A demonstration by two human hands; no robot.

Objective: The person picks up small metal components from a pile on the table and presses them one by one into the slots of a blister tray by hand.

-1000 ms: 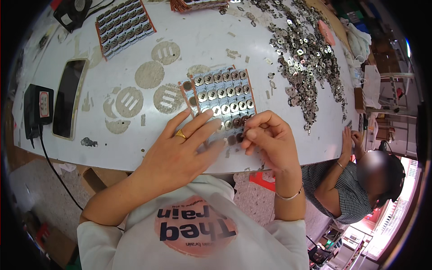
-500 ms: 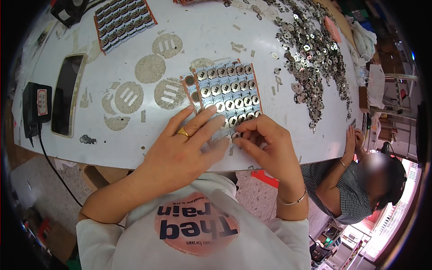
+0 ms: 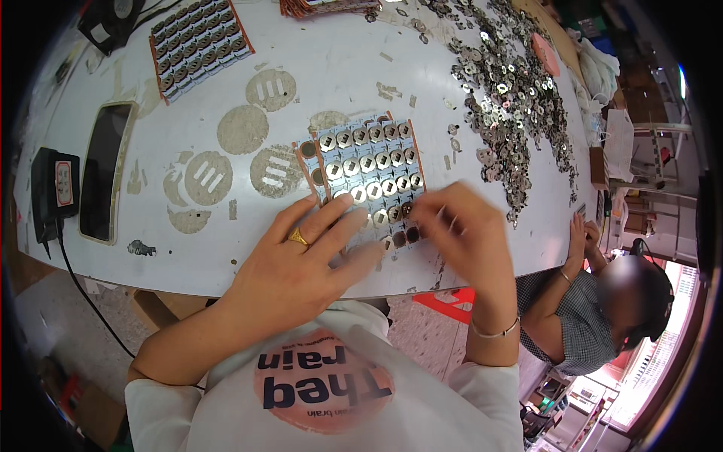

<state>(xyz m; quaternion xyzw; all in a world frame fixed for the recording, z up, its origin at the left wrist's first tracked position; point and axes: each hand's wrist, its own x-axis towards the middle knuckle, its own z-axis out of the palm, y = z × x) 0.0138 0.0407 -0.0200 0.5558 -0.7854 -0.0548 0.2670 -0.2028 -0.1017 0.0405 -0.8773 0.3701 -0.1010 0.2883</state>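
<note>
A blue circuit-board panel [image 3: 367,148] with orange edges lies near the table's front edge. Rows of shiny metal clips [image 3: 367,163] sit on it; dark round spots [image 3: 400,239] show in its lowest row. Another board [image 3: 306,169] peeks out beneath its left side. My left hand [image 3: 301,256], with a gold ring, rests over the panel's lower left corner, fingers spread and extended. By the lower right edge of the panel is my right hand [image 3: 463,233], fingers bent and blurred by motion; whether they hold a clip cannot be made out.
Loose metal clips [image 3: 512,113] are heaped at the right, beside a pink piece [image 3: 546,54]. A filled panel [image 3: 199,45] and stacked boards [image 3: 324,6] lie farther back. Phone [image 3: 108,173] and black adapter [image 3: 53,184] are left. Another person [image 3: 561,331] sits right.
My right hand has moved away from the panel's lowest row, slightly up and to the right, uncovering dark round spots. The left hand stays on the panel; the whole view has shifted slightly.
</note>
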